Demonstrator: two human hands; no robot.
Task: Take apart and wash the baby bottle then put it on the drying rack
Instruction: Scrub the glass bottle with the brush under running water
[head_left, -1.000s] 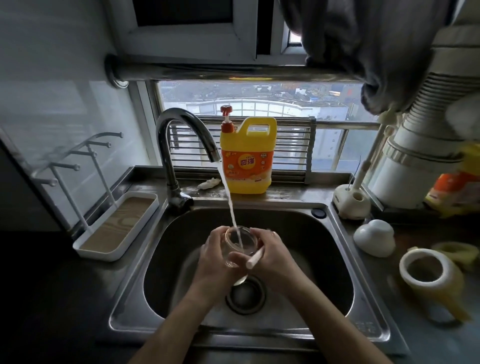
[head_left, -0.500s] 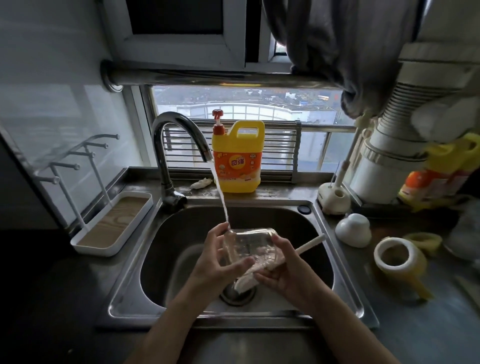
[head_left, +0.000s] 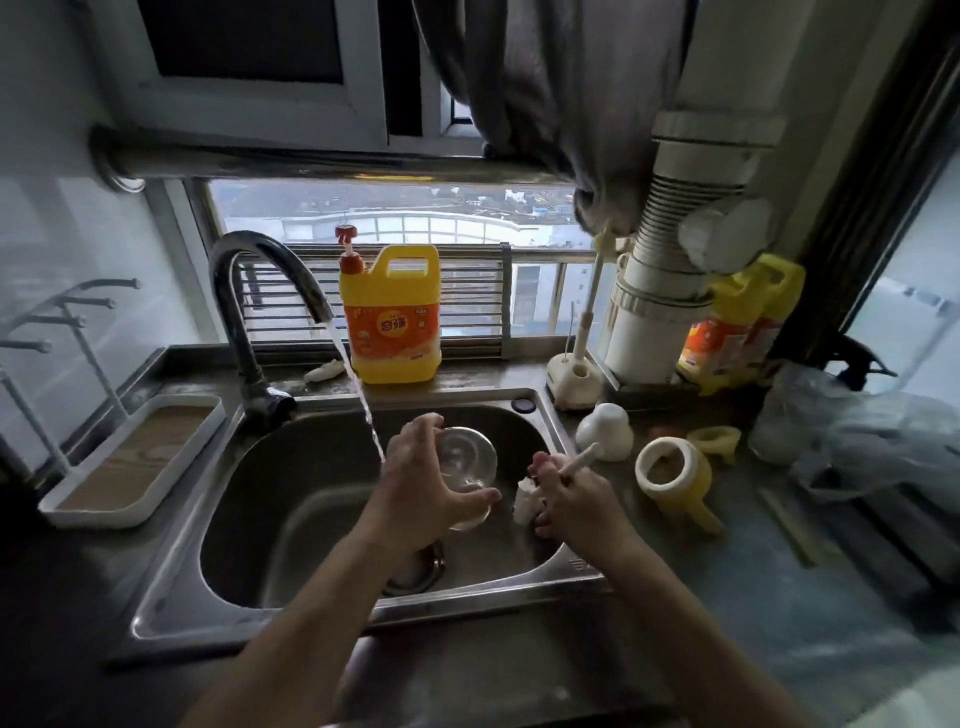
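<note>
Within stainless steel sink basin (head_left: 291, 493): left hand (head_left: 421, 491) fingers curl round clear glass bottle (head_left: 467, 460); right hand (head_left: 574, 501) grips white-handled brush (head_left: 581, 458), apart.

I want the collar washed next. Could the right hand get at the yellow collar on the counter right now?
Probably not at once: the right hand grips the brush. The yellow collar lies close by with nothing between, so putting the brush down should do.

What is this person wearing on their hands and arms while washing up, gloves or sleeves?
Neither. The left hand and right hand are ungloved, and both forearms are bare to the picture's lower edge, no sleeve in view. No watch or bracelet shows at either wrist.
</note>
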